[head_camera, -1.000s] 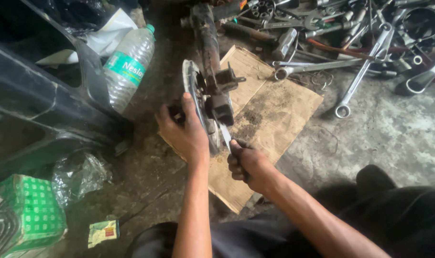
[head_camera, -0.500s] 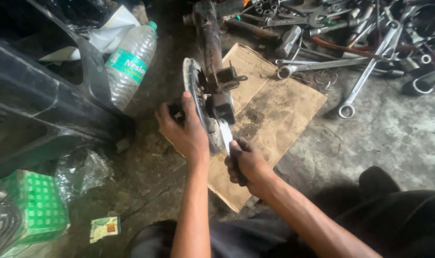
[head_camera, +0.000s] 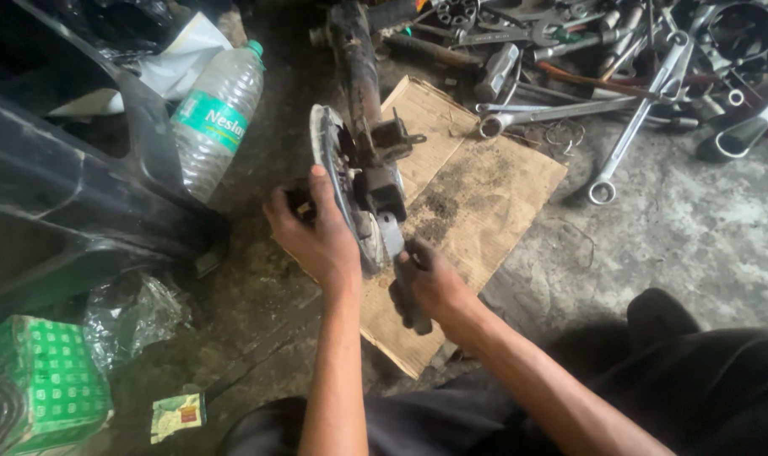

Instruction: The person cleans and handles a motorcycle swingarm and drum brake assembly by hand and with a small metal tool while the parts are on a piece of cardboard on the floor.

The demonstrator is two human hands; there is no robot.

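Head view: the left hand [head_camera: 316, 241] closes around the rim of a round metal disc [head_camera: 327, 160], thumb up along its edge, steadying it upright; the disc belongs to a greasy metal assembly [head_camera: 375, 181] that stands on a sheet of cardboard [head_camera: 485, 203] on the concrete floor [head_camera: 679, 245], with a dark shaft [head_camera: 356, 67] running away from it toward the top of the frame; the right hand [head_camera: 430, 283] is clenched around a dark tool handle [head_camera: 411, 308], whose tip meets the lower part of the assembly just beside the disc; the tool's kind cannot be told. Left of the disc lies a clear plastic bottle [head_camera: 215, 122] with a green label, leaning against a black plastic panel [head_camera: 72, 203]; a heap of spanners [head_camera: 620, 143] and other steel tools lies at upper right, beyond the cardboard; a green box [head_camera: 42, 384] and a crumpled clear bag [head_camera: 135, 317] sit at lower left.
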